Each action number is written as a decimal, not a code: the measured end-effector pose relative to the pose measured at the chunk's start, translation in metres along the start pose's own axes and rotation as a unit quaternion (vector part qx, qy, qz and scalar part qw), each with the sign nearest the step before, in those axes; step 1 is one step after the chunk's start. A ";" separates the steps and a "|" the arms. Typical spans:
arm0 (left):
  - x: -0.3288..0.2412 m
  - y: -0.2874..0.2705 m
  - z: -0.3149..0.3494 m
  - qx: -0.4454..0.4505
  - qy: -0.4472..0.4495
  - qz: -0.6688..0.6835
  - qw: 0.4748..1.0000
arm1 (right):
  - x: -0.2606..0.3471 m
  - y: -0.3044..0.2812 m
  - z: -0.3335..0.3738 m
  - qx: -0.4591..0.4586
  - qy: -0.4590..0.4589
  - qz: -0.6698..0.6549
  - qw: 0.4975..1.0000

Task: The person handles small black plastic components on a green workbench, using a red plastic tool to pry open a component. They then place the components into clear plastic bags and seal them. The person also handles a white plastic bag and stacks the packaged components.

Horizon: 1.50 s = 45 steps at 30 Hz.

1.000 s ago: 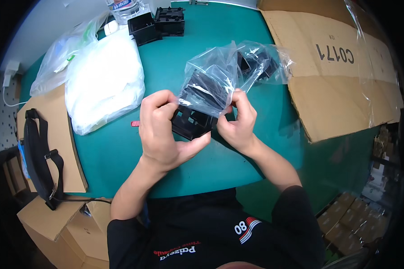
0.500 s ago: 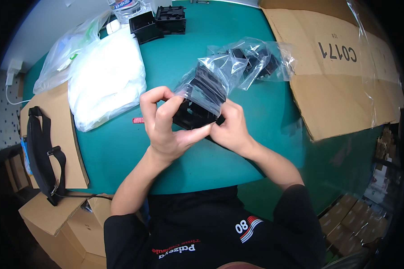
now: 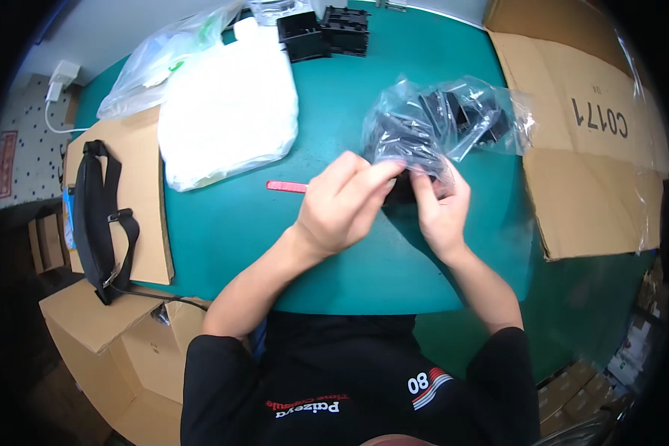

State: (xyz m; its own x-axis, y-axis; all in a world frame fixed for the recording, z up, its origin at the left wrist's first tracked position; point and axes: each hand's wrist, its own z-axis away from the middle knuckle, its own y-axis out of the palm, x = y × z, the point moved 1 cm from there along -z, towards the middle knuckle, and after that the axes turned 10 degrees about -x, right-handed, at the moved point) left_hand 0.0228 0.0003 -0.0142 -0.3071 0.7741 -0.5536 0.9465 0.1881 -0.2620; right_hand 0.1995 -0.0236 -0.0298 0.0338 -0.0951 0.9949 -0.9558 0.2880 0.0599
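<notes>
A clear plastic bag (image 3: 405, 141) with a black plastic part inside lies before me, its near edge between my hands. My left hand (image 3: 342, 201) pinches that edge from the left, thumb and fingertips together. From the right, my right hand (image 3: 442, 208) grips the same edge, thumb on top. Below the fingers a bit of the black part (image 3: 401, 189) shows at the bag's mouth; the rest is seen only through the film. Just behind, a second clear bag (image 3: 490, 119) with black parts in it rests against the first.
Two black plastic housings (image 3: 305, 37) stand at the back. A white plastic bag (image 3: 230, 111) lies left, near a red-handled tool (image 3: 284, 186). A cardboard box (image 3: 572, 149) borders the right side. At left are a black strap bag (image 3: 97, 215) and an open carton (image 3: 126, 357).
The bag's film has come down over more of the black part. Both hands have shifted to the bag's edge, and my left fingers have closed from a spread grip. The whole view has shifted.
</notes>
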 end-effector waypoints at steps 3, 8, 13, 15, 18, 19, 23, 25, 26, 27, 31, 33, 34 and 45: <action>0.000 -0.003 0.002 -0.076 0.017 -0.002 0.997 | -0.001 -0.002 -0.002 -0.049 -0.053 0.014 0.997; -0.004 -0.005 -0.003 0.054 -0.031 -0.075 0.995 | 0.003 -0.009 -0.006 -0.093 -0.134 0.075 0.984; -0.028 0.000 0.004 0.090 0.006 -0.018 0.996 | 0.001 -0.012 -0.016 -0.095 -0.183 0.136 0.969; -0.020 -0.007 -0.003 0.062 -0.090 0.018 0.994 | 0.001 -0.010 -0.013 -0.063 -0.177 0.126 0.974; -0.013 -0.007 -0.003 0.078 -0.180 -0.050 0.979 | 0.004 -0.007 -0.007 0.014 -0.218 0.164 0.962; -0.012 -0.005 0.001 0.084 -0.202 -0.075 0.973 | 0.005 -0.005 -0.006 0.035 -0.223 0.160 0.961; 0.002 -0.011 -0.004 0.059 -0.149 -0.193 0.968 | 0.019 -0.003 -0.005 0.067 -0.246 0.190 0.948; 0.012 -0.017 -0.008 0.035 -0.121 -0.230 0.965 | 0.021 0.000 -0.005 0.038 -0.246 0.179 0.952; 0.013 -0.019 -0.009 0.038 -0.126 -0.242 0.961 | 0.018 -0.003 -0.002 0.020 -0.212 0.164 0.963; 0.013 -0.020 -0.010 0.046 -0.132 -0.244 0.960 | 0.020 -0.002 -0.001 0.015 -0.212 0.148 0.966; 0.014 -0.022 -0.011 0.094 -0.176 -0.222 0.954 | 0.036 0.001 -0.004 0.030 -0.218 0.129 0.967; 0.015 -0.024 -0.012 0.119 -0.226 -0.183 0.949 | 0.036 -0.004 -0.010 0.052 -0.223 0.140 0.963; 0.014 -0.026 -0.016 0.130 -0.260 -0.156 0.944 | 0.034 -0.008 -0.014 0.062 -0.226 0.145 0.961; 0.008 -0.039 -0.028 0.129 -0.485 0.184 0.845 | 0.045 -0.017 -0.027 0.188 -0.195 0.162 0.949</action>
State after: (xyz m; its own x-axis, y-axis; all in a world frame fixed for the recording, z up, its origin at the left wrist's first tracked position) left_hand -0.0135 0.0159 0.0138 -0.0505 -0.1311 -0.9901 0.9811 -0.1922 -0.0245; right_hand 0.2256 -0.0068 0.0160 -0.3204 -0.4266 0.8458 -0.9366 0.0087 -0.3504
